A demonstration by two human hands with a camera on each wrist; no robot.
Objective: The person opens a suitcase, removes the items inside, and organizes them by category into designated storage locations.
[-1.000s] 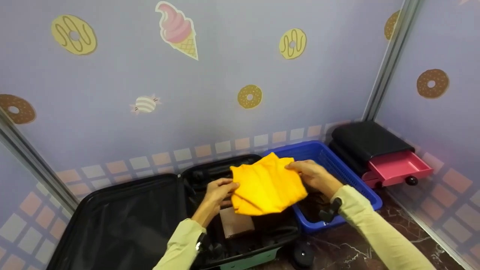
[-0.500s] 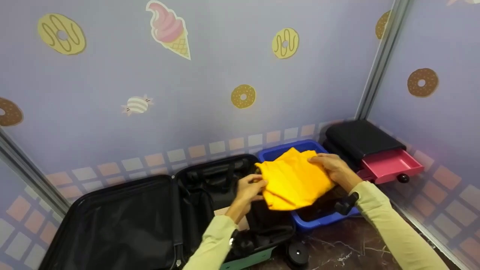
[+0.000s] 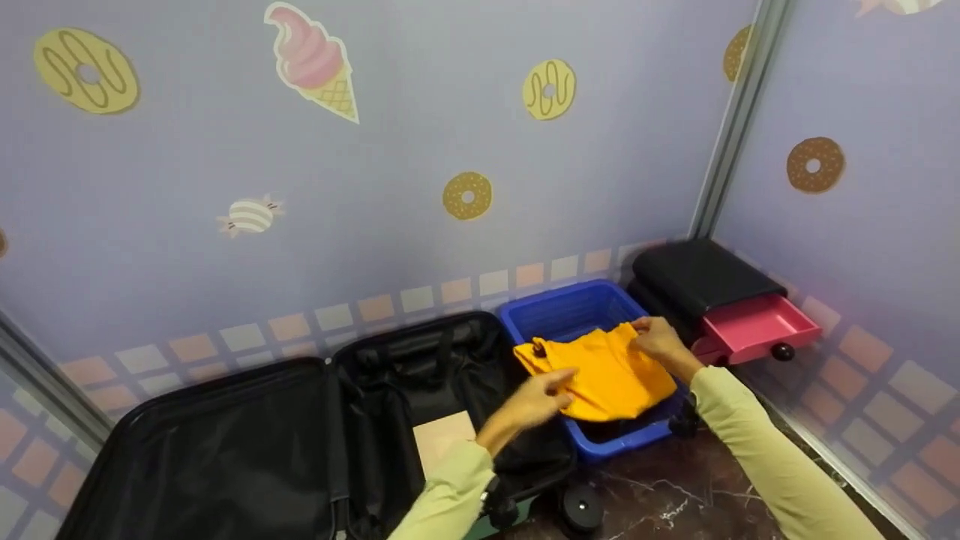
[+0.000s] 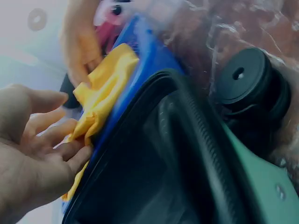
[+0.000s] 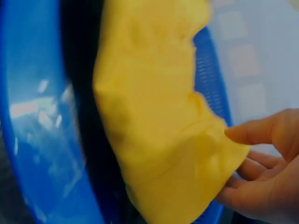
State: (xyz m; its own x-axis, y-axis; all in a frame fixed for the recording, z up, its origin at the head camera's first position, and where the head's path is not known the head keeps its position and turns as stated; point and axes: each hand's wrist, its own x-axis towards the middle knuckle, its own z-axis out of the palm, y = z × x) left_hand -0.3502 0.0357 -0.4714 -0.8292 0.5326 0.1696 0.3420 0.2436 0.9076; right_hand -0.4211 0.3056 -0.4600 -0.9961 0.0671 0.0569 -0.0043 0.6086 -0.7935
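Note:
A folded yellow cloth lies over the blue plastic basket, covering much of its opening. At the cloth's far right corner my right hand pinches the fabric, thumb on top and fingers beneath, as the right wrist view shows of the cloth. My left hand is at the cloth's left side. In the left wrist view the thumb of that left hand stands apart, and its loosely bent fingertips touch the cloth's edge.
Left of the basket lies an opened black-lined suitcase with a light flat box inside. A suitcase wheel sticks out in front. Right of the basket, a black case has a pink drawer pulled out. A patterned wall stands behind.
Both hands have carried the yellow cloth right and lowered it from above the suitcase onto the basket. The left hand has let go of its edge. The head view has shifted right.

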